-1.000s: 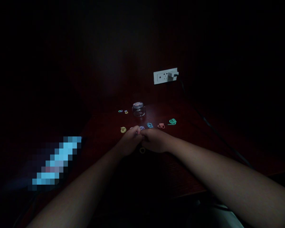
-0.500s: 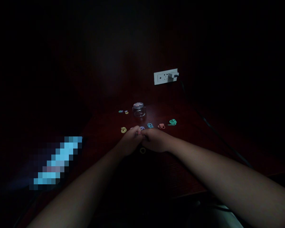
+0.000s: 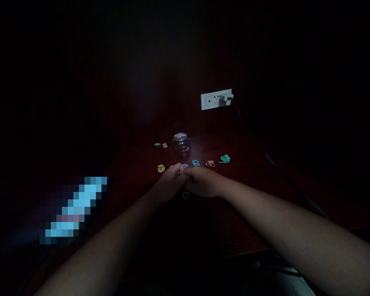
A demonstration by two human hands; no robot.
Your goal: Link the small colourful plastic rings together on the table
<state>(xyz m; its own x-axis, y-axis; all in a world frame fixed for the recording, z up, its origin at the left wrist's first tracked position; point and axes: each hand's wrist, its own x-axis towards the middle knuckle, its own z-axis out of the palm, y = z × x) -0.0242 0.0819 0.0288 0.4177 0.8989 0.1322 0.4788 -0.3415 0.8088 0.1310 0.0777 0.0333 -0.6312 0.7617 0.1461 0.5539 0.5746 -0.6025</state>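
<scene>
The scene is very dark. My left hand (image 3: 170, 181) and my right hand (image 3: 201, 181) meet at the fingertips over a dark red table (image 3: 243, 181), both with fingers curled closed. What they pinch between them is too small and dim to name. A small pale ring (image 3: 185, 195) lies on the table just below the hands. Beyond the knuckles sit small coloured loops: yellow (image 3: 160, 168), blue (image 3: 195, 163), pink (image 3: 209, 163) and green (image 3: 225, 158). A small clear jar (image 3: 181, 142) stands farther back.
A white wall socket (image 3: 216, 100) with a plug sits on the back wall; its dark cable (image 3: 274, 164) runs down the right side of the table. Two or three more tiny loops (image 3: 160, 144) lie left of the jar. A blurred bright blue patch (image 3: 75, 209) is at the left.
</scene>
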